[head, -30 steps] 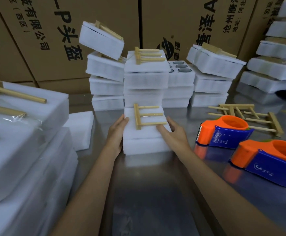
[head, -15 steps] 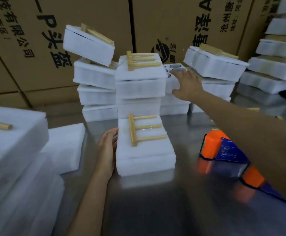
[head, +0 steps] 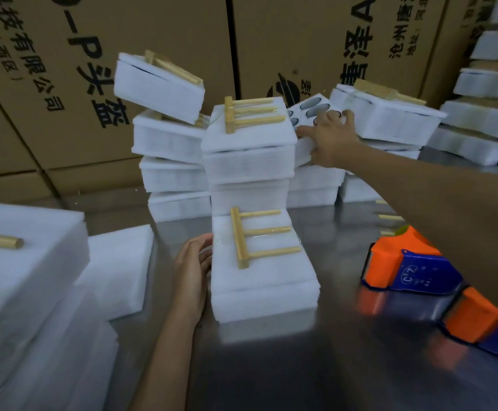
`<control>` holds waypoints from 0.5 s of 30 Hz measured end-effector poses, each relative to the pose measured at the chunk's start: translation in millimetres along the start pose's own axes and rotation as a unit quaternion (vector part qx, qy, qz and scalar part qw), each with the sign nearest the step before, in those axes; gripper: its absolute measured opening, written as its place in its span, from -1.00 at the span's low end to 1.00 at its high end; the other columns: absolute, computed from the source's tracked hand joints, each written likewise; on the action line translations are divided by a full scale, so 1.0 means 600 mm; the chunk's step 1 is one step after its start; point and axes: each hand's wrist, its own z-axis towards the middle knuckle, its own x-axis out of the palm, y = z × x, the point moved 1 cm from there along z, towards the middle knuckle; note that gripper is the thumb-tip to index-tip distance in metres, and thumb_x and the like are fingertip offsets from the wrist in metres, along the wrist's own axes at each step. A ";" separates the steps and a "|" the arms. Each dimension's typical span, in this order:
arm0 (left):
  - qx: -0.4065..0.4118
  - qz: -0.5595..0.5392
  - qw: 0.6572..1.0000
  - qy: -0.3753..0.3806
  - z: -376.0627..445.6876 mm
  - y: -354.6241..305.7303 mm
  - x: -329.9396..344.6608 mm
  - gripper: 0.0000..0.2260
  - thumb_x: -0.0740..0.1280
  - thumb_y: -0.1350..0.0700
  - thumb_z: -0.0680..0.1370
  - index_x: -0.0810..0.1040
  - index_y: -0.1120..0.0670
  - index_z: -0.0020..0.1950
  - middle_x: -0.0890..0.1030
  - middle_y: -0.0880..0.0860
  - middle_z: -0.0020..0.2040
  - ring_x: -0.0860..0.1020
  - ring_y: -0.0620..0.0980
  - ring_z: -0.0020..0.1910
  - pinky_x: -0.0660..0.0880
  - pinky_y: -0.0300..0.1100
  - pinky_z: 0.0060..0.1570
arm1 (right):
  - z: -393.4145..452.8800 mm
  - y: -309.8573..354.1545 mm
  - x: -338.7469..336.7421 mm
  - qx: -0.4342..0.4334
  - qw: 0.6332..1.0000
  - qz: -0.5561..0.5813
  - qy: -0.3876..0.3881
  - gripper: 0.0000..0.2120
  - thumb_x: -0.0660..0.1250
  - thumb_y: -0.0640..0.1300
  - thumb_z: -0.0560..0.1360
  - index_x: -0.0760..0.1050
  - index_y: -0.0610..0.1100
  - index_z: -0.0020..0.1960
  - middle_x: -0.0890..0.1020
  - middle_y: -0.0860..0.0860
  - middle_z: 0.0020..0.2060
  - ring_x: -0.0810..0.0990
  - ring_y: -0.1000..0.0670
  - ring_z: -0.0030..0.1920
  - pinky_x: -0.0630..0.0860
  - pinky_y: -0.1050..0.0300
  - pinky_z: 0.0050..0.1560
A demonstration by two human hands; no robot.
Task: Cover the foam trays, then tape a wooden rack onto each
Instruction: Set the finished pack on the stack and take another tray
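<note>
Meanwhile, on the steel table (head: pixel 271 366) before stacked cartons (head: pixel 158 34), the taped foam tray (head: pixel 264 280) is touched by the flat left hand (head: pixel 192 272), an uncovered tray (head: pixel 310 109) gripped by the right hand (head: pixel 330 137).

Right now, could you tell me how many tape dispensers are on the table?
2: one tape dispenser sits right of the near foam tray, a second dispenser just beyond it toward the right edge, partly behind the forearm.

backdrop: printed cardboard cartons (head: pixel 158 84) | surface: reflective steel table (head: pixel 271 366) | light: dim
</note>
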 end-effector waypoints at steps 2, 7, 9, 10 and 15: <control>0.000 0.001 1.000 0.004 0.000 0.000 0.000 -0.75 0.25 0.06 0.61 0.65 0.11 0.16 0.72 0.07 0.05 0.68 0.01 0.06 0.56 -0.04 0.02 | -0.003 -0.005 -0.008 -0.009 1.000 -0.017 -0.002 -0.49 0.39 -0.02 0.43 0.40 0.12 0.36 0.40 -0.18 0.27 0.25 -0.19 0.38 0.04 -0.27 0.41; 0.000 -0.010 1.000 -0.002 0.001 0.000 0.002 -0.75 0.25 0.07 0.60 0.66 0.13 0.15 0.72 0.10 0.04 0.68 0.03 0.06 0.56 -0.05 0.01 | -0.004 -0.007 -0.026 -0.010 0.997 -0.070 0.024 -0.51 0.36 -0.01 0.47 0.37 0.15 0.39 0.40 -0.16 0.31 0.23 -0.18 0.41 -0.04 -0.33 0.44; -0.002 -0.013 1.000 -0.006 0.001 0.000 0.002 -0.75 0.26 0.08 0.60 0.65 0.14 0.15 0.72 0.11 0.05 0.68 0.05 0.08 0.57 -0.01 0.07 | -0.004 -0.007 -0.038 -0.018 0.995 -0.092 0.020 -0.52 0.35 -0.03 0.48 0.39 0.16 0.38 0.40 -0.15 0.30 0.22 -0.18 0.41 -0.05 -0.33 0.45; -0.002 -0.013 1.000 -0.006 0.001 0.001 0.002 -0.75 0.26 0.08 0.60 0.65 0.14 0.15 0.72 0.11 0.05 0.67 0.07 0.09 0.57 0.01 0.10 | -0.004 -0.008 -0.045 -0.024 0.994 -0.107 0.017 -0.53 0.34 -0.03 0.48 0.40 0.18 0.37 0.39 -0.14 0.31 0.22 -0.17 0.42 -0.05 -0.34 0.45; -0.008 -0.007 1.000 -0.005 0.004 0.004 0.000 -0.75 0.26 0.07 0.60 0.66 0.13 0.15 0.72 0.11 0.06 0.66 0.09 0.11 0.57 0.07 0.16 | 0.000 -0.021 -0.090 -0.052 0.976 -0.211 0.017 -0.57 0.30 -0.08 0.54 0.42 0.19 0.37 0.37 -0.10 0.33 0.18 -0.12 0.44 -0.09 -0.40 0.46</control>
